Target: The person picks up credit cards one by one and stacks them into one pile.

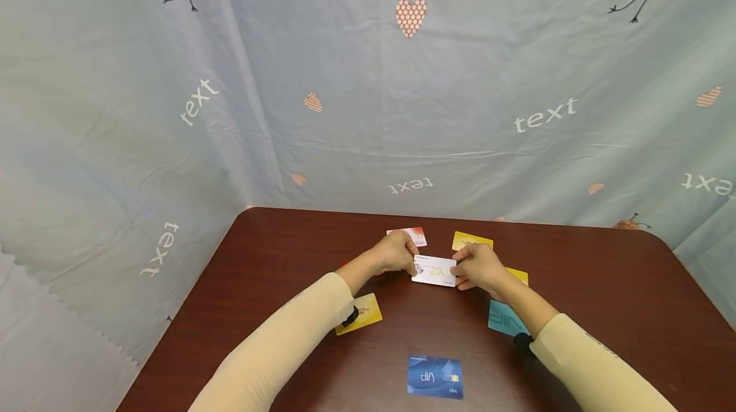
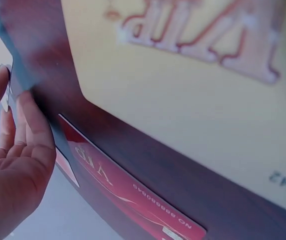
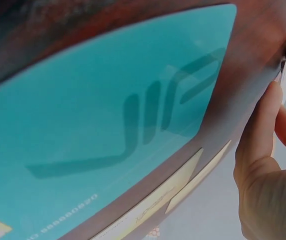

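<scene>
A white card with gold "VIP" lettering (image 1: 435, 271) is held by its two short ends over the far middle of the table. My left hand (image 1: 397, 253) pinches one end, its thumb on the face and the fingers behind. At the opposite end, my right hand (image 1: 482, 268) pinches it likewise. Beneath the left wrist lies a yellow card (image 1: 365, 313), and a red card (image 2: 133, 190) is beside the left hand. A teal card (image 1: 505, 318) lies under the right forearm, partly covered in the head view.
A blue VIP card (image 1: 435, 377) lies near the front. Beyond the hands are a white-and-red card (image 1: 416, 236) and a yellow card (image 1: 471, 239); another yellow card (image 1: 519, 274) sits behind the right wrist. A patterned cloth (image 1: 356, 144) hangs behind the dark brown table (image 1: 604, 310).
</scene>
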Motion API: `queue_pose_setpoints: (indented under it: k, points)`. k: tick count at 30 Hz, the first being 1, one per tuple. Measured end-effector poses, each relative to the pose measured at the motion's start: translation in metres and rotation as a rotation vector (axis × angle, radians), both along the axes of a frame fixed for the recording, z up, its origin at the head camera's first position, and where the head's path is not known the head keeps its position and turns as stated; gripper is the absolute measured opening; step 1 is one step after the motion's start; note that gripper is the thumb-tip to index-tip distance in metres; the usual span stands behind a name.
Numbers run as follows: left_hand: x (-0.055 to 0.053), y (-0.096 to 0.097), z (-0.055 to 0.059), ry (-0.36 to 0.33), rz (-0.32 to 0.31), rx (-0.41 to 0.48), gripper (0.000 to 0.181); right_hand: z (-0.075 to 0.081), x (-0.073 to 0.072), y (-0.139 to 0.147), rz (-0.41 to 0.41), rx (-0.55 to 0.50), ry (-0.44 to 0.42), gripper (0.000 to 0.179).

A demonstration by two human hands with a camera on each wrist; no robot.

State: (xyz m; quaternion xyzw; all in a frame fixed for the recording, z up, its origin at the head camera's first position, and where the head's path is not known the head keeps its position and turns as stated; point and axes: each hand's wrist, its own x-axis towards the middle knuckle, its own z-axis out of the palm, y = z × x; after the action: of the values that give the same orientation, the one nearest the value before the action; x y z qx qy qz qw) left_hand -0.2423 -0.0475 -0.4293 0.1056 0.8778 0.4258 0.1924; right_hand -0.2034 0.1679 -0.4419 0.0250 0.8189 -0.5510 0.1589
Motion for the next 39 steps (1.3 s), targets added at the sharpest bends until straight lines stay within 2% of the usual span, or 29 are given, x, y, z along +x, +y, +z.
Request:
queue_pose_setpoints:
  k: [5, 13, 20, 27, 39]
  points:
    - [0.0, -0.004, 0.002, -0.072, 0.006, 0.088, 0.031, 0.002, 0.001, 0.0, 0.003, 0.002, -0.002, 0.022]
    - [0.006, -0.004, 0.002, -0.144, 0.009, 0.233, 0.03, 0.005, 0.006, 0.004, 0.015, -0.001, -0.002, 0.023]
    - [0.013, -0.008, 0.006, -0.12, -0.014, 0.257, 0.029, 0.006, 0.009, 0.004, 0.025, -0.018, 0.005, 0.025]
    - [0.021, -0.011, 0.009, -0.14, -0.011, 0.285, 0.032, 0.009, 0.013, 0.004, 0.027, -0.023, -0.008, 0.024]
    - [0.032, -0.016, 0.008, -0.173, 0.002, 0.351, 0.031, 0.013, 0.023, 0.005, 0.041, 0.003, 0.01, 0.025]
